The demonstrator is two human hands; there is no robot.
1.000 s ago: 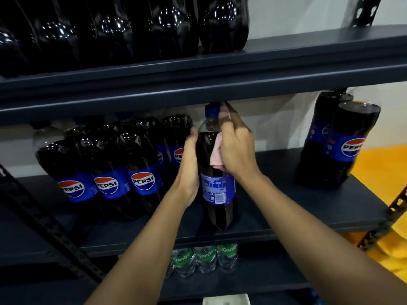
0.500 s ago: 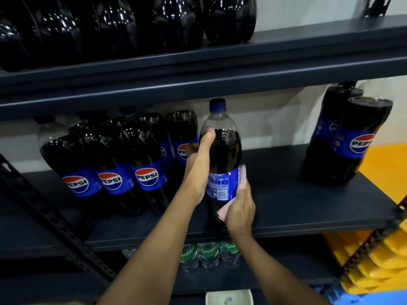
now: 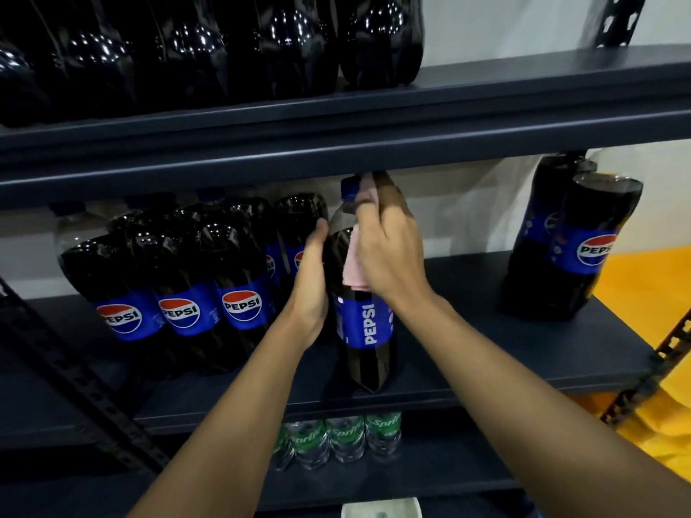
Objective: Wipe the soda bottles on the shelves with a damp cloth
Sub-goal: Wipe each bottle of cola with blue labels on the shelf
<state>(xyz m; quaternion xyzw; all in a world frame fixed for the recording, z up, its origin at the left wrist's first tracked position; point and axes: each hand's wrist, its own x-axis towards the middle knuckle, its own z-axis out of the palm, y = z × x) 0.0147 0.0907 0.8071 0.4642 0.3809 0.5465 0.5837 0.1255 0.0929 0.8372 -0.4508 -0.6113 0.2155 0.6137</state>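
- Right hand (image 3: pixel 389 252) moved from the lower body of the bottle (image 3: pixel 368 323) half a second ago up to its shoulder and neck, just under the blue cap (image 3: pixel 349 186).
- It gripped the pink cloth (image 3: pixel 353 267), fingers curled, pressing it to the bottle.
- Left hand (image 3: pixel 312 282) stayed on the bottle's left side, thumb and fingers wrapped partway round, steadying it.
- Label faced differently: "PEPSI" lettering showed now, so the bottle had turned.
- Bottle stood at the front of the middle shelf (image 3: pixel 486 353), between the Pepsi row (image 3: pixel 179 293) and the wrapped pack (image 3: pixel 576 248).
- Judgement: this bottle was nearly done; the rest were still to wipe.
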